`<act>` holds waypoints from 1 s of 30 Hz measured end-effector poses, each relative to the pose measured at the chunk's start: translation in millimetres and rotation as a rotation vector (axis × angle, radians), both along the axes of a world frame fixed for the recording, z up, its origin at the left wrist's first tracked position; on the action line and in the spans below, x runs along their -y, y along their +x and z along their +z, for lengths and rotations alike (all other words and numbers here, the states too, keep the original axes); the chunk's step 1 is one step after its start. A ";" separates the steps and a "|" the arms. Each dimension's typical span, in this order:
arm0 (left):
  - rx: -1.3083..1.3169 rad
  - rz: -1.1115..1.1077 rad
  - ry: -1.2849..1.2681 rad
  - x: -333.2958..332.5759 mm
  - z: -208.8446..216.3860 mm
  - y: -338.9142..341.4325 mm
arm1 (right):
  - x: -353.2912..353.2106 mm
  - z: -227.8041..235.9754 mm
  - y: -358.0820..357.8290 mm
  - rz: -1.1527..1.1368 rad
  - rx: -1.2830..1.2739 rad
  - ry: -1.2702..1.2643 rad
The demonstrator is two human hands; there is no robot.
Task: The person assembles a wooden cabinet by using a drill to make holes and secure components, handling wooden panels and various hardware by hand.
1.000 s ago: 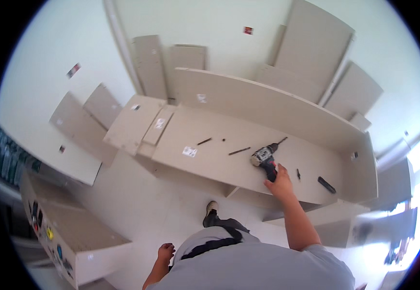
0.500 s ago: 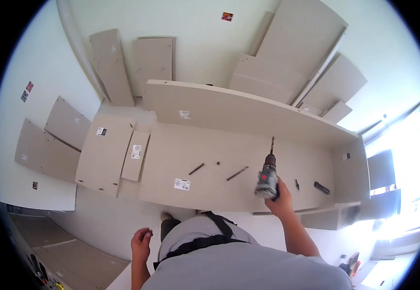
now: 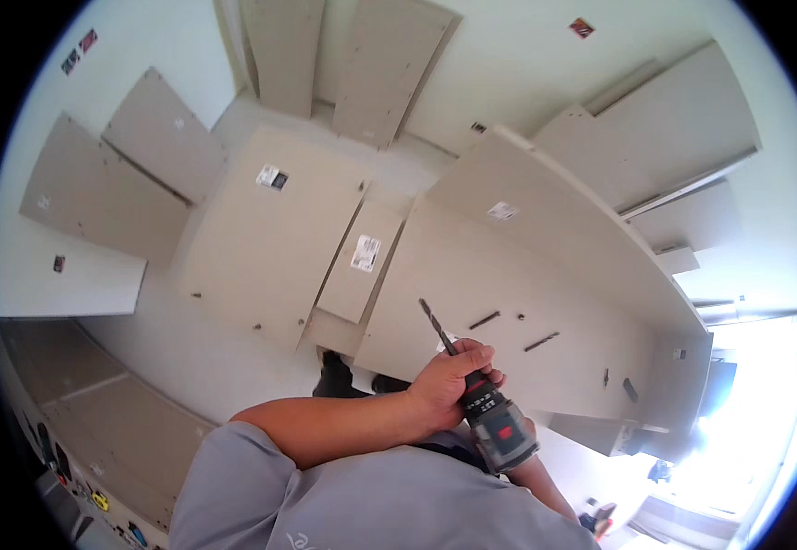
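A grey and black cordless drill [image 3: 501, 431] is held close in front of my body, its long spiral drill bit [image 3: 431, 316] pointing up and left. My left hand [image 3: 449, 380] is closed around the chuck end, where the bit enters. Behind the drill body my right hand [image 3: 530, 427] is mostly hidden, on the handle side. Beyond the hands, on the beige cabinet carcass [image 3: 472, 246], lie a dark rod-like bit [image 3: 485, 320], a spiral bit [image 3: 542, 342], a small round dark piece [image 3: 520, 317], a short bit [image 3: 606, 377] and a black oblong piece [image 3: 630, 390].
A wide panel [image 3: 270, 229] with fittings and a narrow labelled panel [image 3: 362, 261] lie left of the carcass. More boards [image 3: 389, 69] lean on the walls. At lower left stands another cabinet [image 3: 114, 394], with a yellow tape measure [image 3: 99, 500] among tools. A bright window [image 3: 765, 394] is at right.
The drill has come back from over the carcass toward my body and tilted left. My left hand has risen from my side and taken hold of its chuck. The view has turned leftward.
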State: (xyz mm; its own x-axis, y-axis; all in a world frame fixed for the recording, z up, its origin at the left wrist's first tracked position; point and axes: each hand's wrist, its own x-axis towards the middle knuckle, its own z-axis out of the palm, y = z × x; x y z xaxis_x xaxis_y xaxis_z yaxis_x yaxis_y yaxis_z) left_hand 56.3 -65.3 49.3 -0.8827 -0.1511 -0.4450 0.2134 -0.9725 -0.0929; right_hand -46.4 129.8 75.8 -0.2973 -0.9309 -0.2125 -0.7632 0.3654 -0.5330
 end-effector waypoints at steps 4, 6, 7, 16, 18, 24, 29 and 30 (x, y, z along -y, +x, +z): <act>0.063 -0.015 0.179 4.8 -9.8 20.7 | 24.7 26.8 8.7 -0.032 0.142 0.120; -0.004 -0.030 0.207 11.1 -16.9 31.7 | 18.9 25.9 -0.7 0.052 0.189 0.136; -0.057 -0.024 0.200 13.4 -21.6 37.9 | 23.4 29.2 -7.9 0.282 0.053 0.080; -0.367 -0.054 0.086 35.5 -97.4 94.5 | 97.9 71.5 9.8 0.094 0.220 0.336; -0.393 -0.028 0.104 33.7 -103.4 96.1 | 108.8 71.3 11.5 0.331 0.054 0.309; -0.439 0.005 0.161 30.2 -110.6 98.2 | 124.1 84.3 15.8 0.235 0.135 0.444; -0.509 0.041 0.250 27.1 -116.0 97.9 | 132.5 88.8 20.1 0.180 0.098 0.519; -0.525 0.050 0.277 26.8 -116.1 98.7 | 134.7 90.6 22.9 0.098 0.122 0.550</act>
State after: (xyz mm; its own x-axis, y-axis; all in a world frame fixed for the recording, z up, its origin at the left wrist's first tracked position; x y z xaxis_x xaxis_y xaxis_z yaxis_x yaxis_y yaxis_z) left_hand 154.9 -92.1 -66.8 -0.9902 -0.1384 0.0204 0.1148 -0.8872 -0.4469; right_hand -23.5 -5.0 166.4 -0.1582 -0.6957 -0.7007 -0.7524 0.5445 -0.3708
